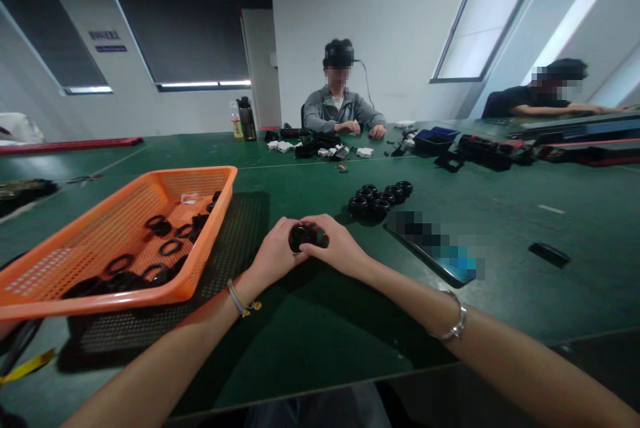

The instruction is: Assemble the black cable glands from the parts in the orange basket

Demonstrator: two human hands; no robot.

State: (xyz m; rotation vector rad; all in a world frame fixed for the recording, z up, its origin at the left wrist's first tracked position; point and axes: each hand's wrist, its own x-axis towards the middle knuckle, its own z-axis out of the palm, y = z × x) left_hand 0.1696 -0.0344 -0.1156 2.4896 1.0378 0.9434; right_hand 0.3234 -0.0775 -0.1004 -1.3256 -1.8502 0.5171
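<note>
My left hand [275,246] is closed around a black round part [303,236] above the middle of the table. From the other side my right hand [337,246] grips the same part, thumb at its near edge and fingers curved over the top. A dark gap shows between the right thumb and fingers; whether a second piece is there I cannot tell. Just beyond to the right, several black round parts [380,200] stand clustered together. To the left is an orange plastic basket [175,288] holding black rings [170,247] and other black pieces.
A phone [430,251] lies right of my hands, with a small black piece [549,254] farther right. Across the green table [500,215] sits a co-worker [337,105] behind black and white parts. Another person [535,95] is at the far right. Bottles [246,119] stand at the back.
</note>
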